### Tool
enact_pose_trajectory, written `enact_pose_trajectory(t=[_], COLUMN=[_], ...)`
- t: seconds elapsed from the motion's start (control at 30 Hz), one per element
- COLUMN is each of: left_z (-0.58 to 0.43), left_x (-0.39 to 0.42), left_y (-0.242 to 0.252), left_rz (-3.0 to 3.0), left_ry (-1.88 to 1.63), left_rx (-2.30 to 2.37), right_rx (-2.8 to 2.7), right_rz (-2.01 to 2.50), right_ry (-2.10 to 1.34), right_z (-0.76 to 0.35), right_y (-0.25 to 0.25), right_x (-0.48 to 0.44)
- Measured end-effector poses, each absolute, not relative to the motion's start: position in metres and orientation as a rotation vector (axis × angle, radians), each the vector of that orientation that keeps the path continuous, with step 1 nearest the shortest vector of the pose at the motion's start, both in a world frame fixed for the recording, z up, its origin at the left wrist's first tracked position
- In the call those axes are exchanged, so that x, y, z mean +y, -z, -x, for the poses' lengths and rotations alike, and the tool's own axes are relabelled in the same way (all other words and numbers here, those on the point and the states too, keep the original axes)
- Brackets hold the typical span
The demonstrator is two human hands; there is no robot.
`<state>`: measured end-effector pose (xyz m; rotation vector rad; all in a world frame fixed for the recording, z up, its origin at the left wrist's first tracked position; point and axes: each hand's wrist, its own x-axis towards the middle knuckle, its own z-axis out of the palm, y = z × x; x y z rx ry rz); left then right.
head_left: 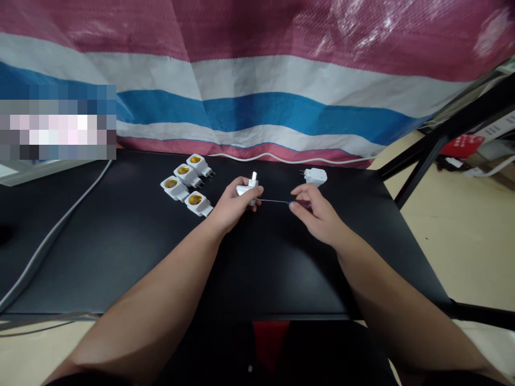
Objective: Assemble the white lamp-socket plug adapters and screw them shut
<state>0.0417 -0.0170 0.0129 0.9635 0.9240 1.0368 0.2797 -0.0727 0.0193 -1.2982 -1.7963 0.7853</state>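
My left hand [232,205] is curled closed around a white plug adapter [245,190], which I hold just above the worktop [100,257] with its flat prong pointing up. My right hand [317,213] is nearly closed, with thumb and forefinger pinching a small screwdriver [273,201] by its dark handle. Its thin shaft, blue near the handle, runs at 9 o'clock from my right hand to the adapter; I can't tell whether the tip touches the adapter or stops just beside it.

At about 10 o'clock from my left hand, just beside it, four white lamp-socket adapters [187,182] with yellow centres lie on the black worktop, three in a slanting row and one nearer my hand. At about 12 o'clock from my right hand sits a white plug housing [316,176], its small pins facing left.

A grey cable [52,246] runs along the worktop at 9 o'clock. Farther off, a white cable [281,158] follows the back edge, in front of a striped woven tarp [257,75]. At 3 o'clock, a black metal frame [426,155] stands over the tiled floor [462,241].
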Motion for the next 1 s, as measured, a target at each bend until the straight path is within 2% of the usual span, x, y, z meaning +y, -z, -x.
enact_pose_trajectory(t=[0.27, 0.43, 0.6, 0.73, 0.83, 1.0], left_z=[-0.0412, -0.04, -0.04, -0.0398, -0.0399, -0.0402], left_x=[-0.0179, -0.0165, -0.0163, -0.0163, -0.0163, -0.0157], left_y=[-0.0133, -0.01, -0.0043, -0.007, -0.0094, -0.0071], left_rz=[-1.031, -1.036, -1.157, -1.086, -1.032, -1.117], left_ry=[-1.055, -1.078, -1.067, -1.09, -1.088, -1.076], left_rx=[0.945, 0.963, 0.954, 0.956, 0.961, 0.953], right_rx=[-1.829, -1.828, -1.763, -1.848, -1.842, -1.859], right_rz=[1.463, 1.298, 1.436, 1.345, 1.276, 1.42], right_ry=[-0.834, -0.857, -0.852, -0.917, -0.89, -0.825], right_z=[-0.279, -0.2807, -0.2816, -0.2812, -0.2826, -0.2825], right_y=[-0.0199, -0.0176, -0.017, -0.0171, -0.0155, -0.018], right_x=[-0.0708, -0.0708, -0.0679, -0.0688, -0.0673, -0.065])
